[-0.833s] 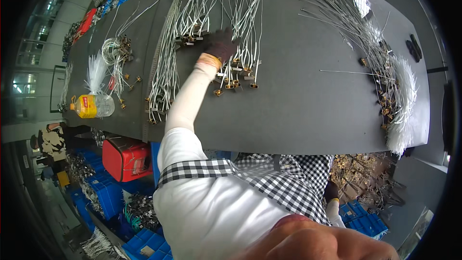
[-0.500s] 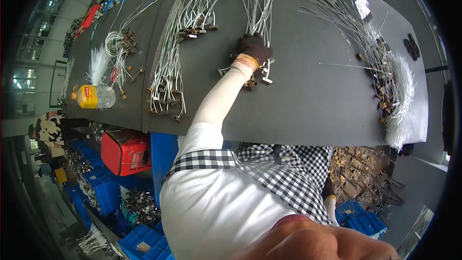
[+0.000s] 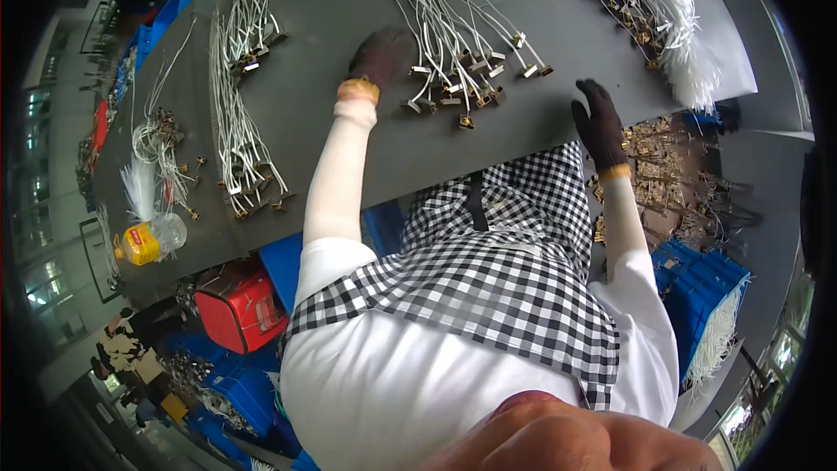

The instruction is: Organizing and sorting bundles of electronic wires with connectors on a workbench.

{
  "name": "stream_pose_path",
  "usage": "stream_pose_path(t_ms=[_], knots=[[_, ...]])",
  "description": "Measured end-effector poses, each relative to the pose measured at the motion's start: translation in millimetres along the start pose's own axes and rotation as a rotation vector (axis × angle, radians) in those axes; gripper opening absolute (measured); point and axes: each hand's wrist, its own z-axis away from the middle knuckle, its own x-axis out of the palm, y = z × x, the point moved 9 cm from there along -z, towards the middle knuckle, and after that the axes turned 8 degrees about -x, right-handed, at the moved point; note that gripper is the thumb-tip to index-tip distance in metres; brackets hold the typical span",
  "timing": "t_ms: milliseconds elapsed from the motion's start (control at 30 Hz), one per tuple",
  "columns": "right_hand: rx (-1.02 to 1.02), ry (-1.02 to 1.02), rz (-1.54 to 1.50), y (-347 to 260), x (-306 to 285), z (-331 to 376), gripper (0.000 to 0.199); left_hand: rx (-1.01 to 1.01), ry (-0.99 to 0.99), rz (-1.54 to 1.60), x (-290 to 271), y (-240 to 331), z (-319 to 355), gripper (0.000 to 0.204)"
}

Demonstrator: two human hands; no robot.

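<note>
My left hand [image 3: 381, 57], in a dark glove with a yellow cuff, is over the grey table just left of a bunch of white wires with metal-and-white end pieces [image 3: 453, 78]. Motion smears its fingers, so their pose is unclear. My right hand [image 3: 600, 126], gloved alike, is at the table's near edge, right of that bunch. Its fingers are spread, and nothing shows in them. The bunch's wires fan toward the far side, their end pieces pointing toward me.
More wire bunches [image 3: 240, 113] lie left on the table [image 3: 523, 113]. A yellow-labelled clear bottle [image 3: 150, 240] stands at the far left. White ties [image 3: 684, 44] and wires pile up at right. Below are a red box [image 3: 240, 305] and a blue crate [image 3: 697, 288].
My left hand has left the wire bunch and moved to its left, uncovering the end pieces. My right hand has come up from below the table edge. The whole view has shifted.
</note>
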Motion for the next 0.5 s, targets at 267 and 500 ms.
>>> stream_pose_path(t_ms=[267,500], knots=[[0.035,0.075,0.345,20.3,43.0,-19.0,0.037,0.198,-0.050,-0.404,28.9,17.2,51.9,0.045],[0.070,0.058,0.345,28.2,48.1,-19.2,0.040,0.045,-0.194,-0.596,29.7,-8.2,59.2,0.056]])
